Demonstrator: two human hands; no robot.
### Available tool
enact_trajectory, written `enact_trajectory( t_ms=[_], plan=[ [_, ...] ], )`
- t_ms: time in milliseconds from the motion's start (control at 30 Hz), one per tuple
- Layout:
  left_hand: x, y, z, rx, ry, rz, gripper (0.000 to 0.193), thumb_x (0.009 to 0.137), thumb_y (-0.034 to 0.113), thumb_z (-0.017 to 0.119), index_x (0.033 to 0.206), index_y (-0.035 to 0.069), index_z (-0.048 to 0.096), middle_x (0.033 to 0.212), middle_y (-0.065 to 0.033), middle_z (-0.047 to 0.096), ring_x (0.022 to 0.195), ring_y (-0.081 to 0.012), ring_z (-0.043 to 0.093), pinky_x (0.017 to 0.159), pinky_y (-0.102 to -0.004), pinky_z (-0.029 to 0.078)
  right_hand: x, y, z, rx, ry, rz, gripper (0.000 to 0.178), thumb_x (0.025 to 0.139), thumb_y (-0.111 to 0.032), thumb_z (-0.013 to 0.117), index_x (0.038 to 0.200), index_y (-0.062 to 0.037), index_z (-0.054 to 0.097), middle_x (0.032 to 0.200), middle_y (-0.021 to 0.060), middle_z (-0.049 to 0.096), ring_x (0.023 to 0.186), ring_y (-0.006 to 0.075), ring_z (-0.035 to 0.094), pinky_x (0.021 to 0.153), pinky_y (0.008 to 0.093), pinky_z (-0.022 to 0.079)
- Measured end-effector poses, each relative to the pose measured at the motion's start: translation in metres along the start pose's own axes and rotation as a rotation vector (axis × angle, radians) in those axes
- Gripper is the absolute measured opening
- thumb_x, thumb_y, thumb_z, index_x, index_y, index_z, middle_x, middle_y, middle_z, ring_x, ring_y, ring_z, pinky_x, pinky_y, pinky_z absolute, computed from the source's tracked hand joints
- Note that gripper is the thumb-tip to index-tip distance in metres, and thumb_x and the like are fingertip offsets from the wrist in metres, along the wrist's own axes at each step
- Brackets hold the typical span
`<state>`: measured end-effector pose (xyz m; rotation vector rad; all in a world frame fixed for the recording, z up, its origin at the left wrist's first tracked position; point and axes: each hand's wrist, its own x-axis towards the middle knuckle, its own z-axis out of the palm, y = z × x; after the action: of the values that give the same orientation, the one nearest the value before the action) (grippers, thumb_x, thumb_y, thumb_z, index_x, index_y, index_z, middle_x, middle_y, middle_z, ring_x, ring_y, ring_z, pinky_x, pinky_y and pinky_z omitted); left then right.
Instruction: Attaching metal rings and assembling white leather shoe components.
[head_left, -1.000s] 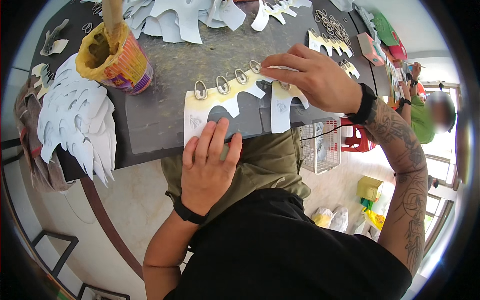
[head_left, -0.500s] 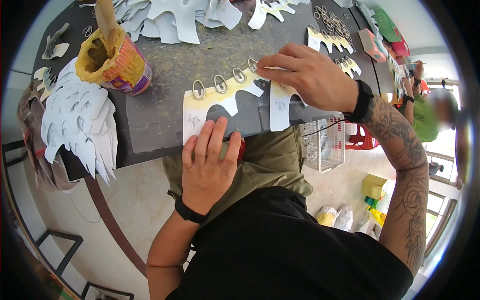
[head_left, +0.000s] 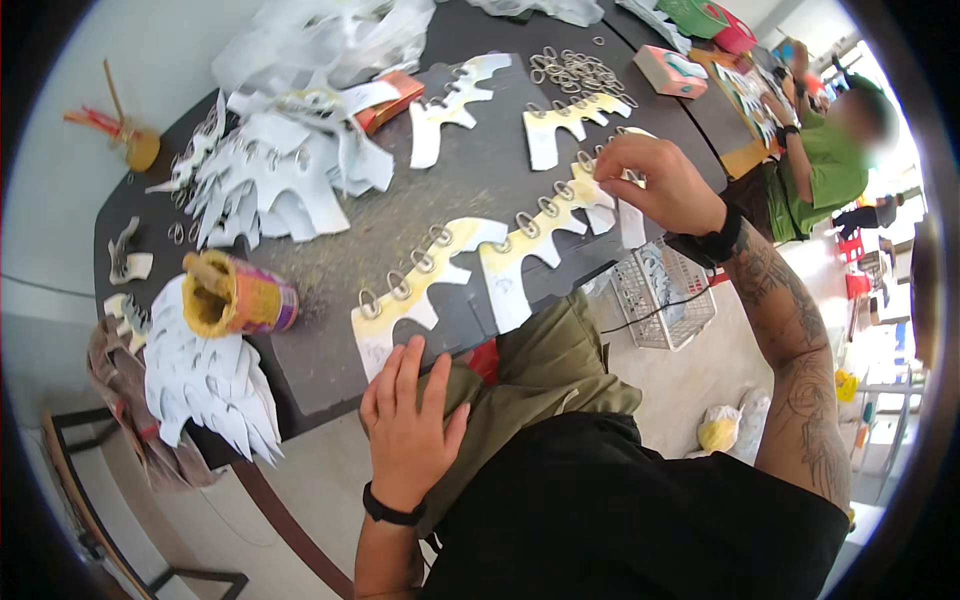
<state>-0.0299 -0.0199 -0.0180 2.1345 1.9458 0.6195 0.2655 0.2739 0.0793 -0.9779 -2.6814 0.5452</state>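
My left hand [head_left: 412,430] lies at the table's near edge, fingers stretched out. Its fingertips are at the lower corner of a white cutout piece [head_left: 378,345], whose yellow-smeared upper edge carries several metal rings [head_left: 400,286]. Right of it is a second such cutout [head_left: 505,285], also with rings along its edge. My right hand [head_left: 655,185] is over further cutouts at the right, beside a ring [head_left: 586,162]. Its fingers are curled together, and whatever is between them is hidden.
A pot of yellow paste [head_left: 240,298] with a stick stands on a cutout stack [head_left: 215,385] at left. Behind are more cutouts [head_left: 275,170], a ring pile [head_left: 580,72] and a tissue box [head_left: 668,72]. A white basket [head_left: 660,295] is below the table; a person in green [head_left: 840,165] sits at right.
My right hand has left the ring on the near cutout and moved right, its fingers now curled. My left hand stays by the cutout's corner. The view has shifted, showing more of the table's far side.
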Motion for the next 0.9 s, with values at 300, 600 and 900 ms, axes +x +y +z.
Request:
enact_trajectory(
  t_ms=[300, 600, 900],
  plan=[
    [0.004, -0.021, -0.027, -0.019, 0.279, 0.068, 0.031, 0.087, 0.003, 0.072, 0.117, 0.000, 0.065, 0.124, -0.0157, 0.067, 0.107, -0.0351, 0.065, 0.089, -0.0429, 0.051, -0.087, 0.046, -0.012, -0.039, 0.202, 0.326, 0.028, 0.096, -0.024, 0.073, 0.083, 0.0006, 0.068, 0.079, 0.0129, 0.067, 0.074, 0.0312, 0.066, 0.067, 0.0421, 0.051],
    [0.029, 0.005, -0.017, 0.124, 0.325, -0.383, 0.035, 0.092, 0.016, 0.076, 0.121, 0.000, 0.064, 0.100, -0.0106, 0.060, 0.075, -0.0239, 0.052, 0.068, -0.0359, 0.045, -0.126, 0.079, 0.012, -0.019, 0.421, 0.310, 0.018, 0.094, -0.015, 0.073, 0.089, -0.0005, 0.065, 0.087, 0.0124, 0.064, 0.080, 0.0306, 0.065, 0.069, 0.0398, 0.052],
    [0.047, 0.012, -0.022, 0.118, 0.226, -0.580, 0.052, 0.093, 0.023, 0.079, 0.135, 0.000, 0.059, 0.099, -0.0072, 0.061, 0.068, -0.0175, 0.052, 0.065, -0.0333, 0.047, -0.185, 0.045, 0.106, 0.341, 0.324, 0.229, 0.013, 0.090, -0.008, 0.075, 0.087, -0.0023, 0.064, 0.083, 0.0112, 0.064, 0.075, 0.0288, 0.067, 0.064, 0.0380, 0.052]
  ],
)
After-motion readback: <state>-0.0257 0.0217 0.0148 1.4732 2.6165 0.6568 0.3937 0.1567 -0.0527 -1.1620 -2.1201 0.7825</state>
